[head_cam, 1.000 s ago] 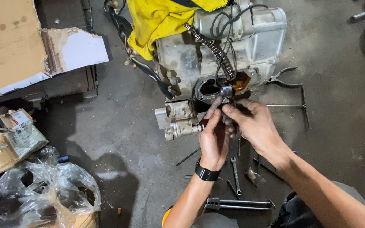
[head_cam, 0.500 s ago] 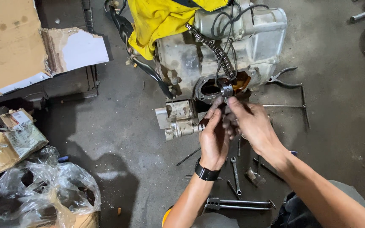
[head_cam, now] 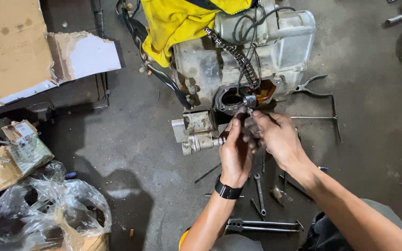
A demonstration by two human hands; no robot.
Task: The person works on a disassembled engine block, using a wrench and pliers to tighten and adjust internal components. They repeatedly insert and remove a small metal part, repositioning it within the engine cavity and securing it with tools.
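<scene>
Engine sits on the gray, dirty floor in front of me, a big dull metal block with a round hole in its side. A chain of small dark links hangs down over it, and a yellow cloth lies on its top. My left hand and my right hand are touching each other just below that hole. My fingers are bent and pressed together around a small shiny metal part at the end of the chain, but they are blurry, so I cannot tell how tight I pinch it. A black band goes around my left wrist. A boxy gray metal piece lies just beside my left hand. Thin wrenches lie on the floor under my arms, and pliers lie near the engine. A crinkly clear plastic bag sits far to the left with dark things inside that I cannot make out. Torn brown cardboard lies above it.
</scene>
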